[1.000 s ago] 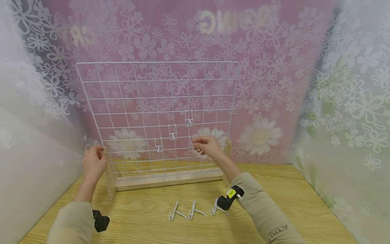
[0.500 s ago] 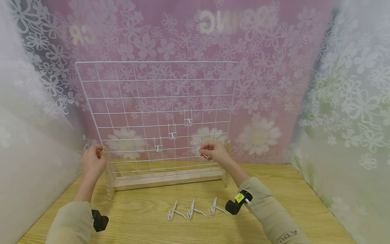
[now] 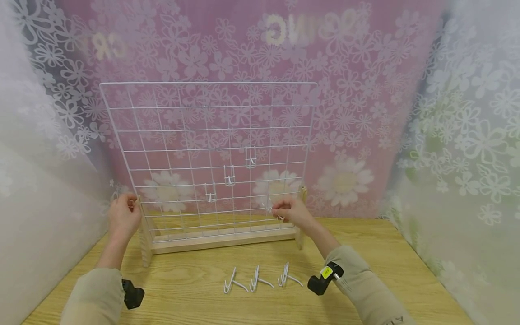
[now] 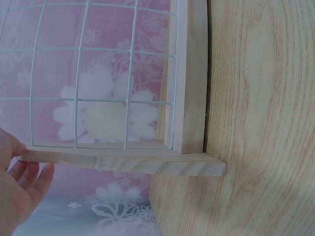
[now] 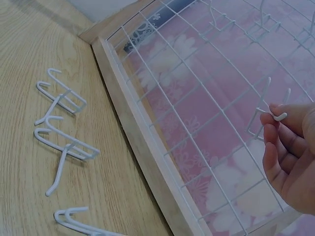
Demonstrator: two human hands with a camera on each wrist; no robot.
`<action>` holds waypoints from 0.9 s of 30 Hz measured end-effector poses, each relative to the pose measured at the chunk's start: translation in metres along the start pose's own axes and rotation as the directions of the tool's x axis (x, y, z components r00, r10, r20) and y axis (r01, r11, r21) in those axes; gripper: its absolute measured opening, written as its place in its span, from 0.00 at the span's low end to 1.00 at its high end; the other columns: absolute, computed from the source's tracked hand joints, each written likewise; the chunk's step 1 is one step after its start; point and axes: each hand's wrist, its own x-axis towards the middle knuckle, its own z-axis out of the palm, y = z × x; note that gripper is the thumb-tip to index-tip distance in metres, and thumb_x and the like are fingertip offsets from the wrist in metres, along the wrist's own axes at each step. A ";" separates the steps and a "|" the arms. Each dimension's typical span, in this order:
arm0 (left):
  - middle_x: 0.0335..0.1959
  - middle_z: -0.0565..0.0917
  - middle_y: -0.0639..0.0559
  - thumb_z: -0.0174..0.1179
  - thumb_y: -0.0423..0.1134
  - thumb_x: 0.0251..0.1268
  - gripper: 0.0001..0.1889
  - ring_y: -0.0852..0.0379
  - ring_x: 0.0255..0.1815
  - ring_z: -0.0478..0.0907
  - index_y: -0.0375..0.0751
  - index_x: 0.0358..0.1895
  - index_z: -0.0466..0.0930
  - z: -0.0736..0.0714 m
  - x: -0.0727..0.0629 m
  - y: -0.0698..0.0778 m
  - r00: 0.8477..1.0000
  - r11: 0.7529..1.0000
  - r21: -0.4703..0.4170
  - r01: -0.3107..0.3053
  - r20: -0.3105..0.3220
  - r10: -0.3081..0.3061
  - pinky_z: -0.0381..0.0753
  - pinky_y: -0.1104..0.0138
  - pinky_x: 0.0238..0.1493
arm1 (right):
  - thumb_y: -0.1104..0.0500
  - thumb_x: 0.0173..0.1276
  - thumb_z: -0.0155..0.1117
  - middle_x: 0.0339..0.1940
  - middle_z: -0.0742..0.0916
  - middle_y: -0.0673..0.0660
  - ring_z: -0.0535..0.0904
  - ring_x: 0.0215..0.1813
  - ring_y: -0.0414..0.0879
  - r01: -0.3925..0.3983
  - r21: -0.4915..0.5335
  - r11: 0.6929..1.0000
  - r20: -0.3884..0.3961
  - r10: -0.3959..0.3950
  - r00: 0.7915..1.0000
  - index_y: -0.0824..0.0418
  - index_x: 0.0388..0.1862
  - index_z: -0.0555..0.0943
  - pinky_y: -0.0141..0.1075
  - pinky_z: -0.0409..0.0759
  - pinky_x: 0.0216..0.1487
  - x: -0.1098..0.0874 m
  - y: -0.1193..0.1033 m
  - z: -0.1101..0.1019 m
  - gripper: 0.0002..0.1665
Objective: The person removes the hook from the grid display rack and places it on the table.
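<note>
My right hand pinches a white wire hook by its prong, before the lower right of a white wire grid panel. In the right wrist view the hook's frame lies close to the grid wires; whether it touches them I cannot tell. At the far left, my left hand grips the upper end of the stand's wooden post, thumb on one side and fingers on the other. Three white hooks hang on the grid in a rising diagonal: a low one, a middle one and a high one.
Three more white hooks lie in a row on the wooden table: a left hook, a middle hook and a right hook. The grid stands in a wooden base. Behind it hangs a pink flowered curtain.
My right hand has moved down and to the right along the grid, still holding the hook. The left hand stays on the post.
</note>
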 end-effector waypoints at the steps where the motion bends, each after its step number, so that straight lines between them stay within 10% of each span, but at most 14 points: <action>1: 0.37 0.70 0.31 0.46 0.27 0.61 0.13 0.38 0.40 0.67 0.24 0.47 0.69 0.000 0.000 0.000 1.000 1.000 0.002 -0.001 0.000 0.001 0.66 0.49 0.40 | 0.61 0.64 0.62 0.28 0.83 0.55 0.76 0.34 0.52 -0.001 -0.002 1.000 0.000 0.001 1.000 0.68 0.38 0.78 0.36 0.75 0.33 -0.001 0.001 0.000 0.10; 27: 0.37 0.70 0.31 0.46 0.27 0.61 0.13 0.38 0.40 0.67 0.24 0.47 0.69 0.001 0.000 0.000 1.000 1.000 -0.007 0.011 -0.002 -0.011 0.66 0.49 0.40 | 0.60 0.64 0.61 0.26 0.82 0.52 0.75 0.30 0.44 -0.048 -0.016 0.999 0.031 0.048 0.998 0.71 0.41 0.79 0.36 0.73 0.30 -0.028 0.044 -0.013 0.14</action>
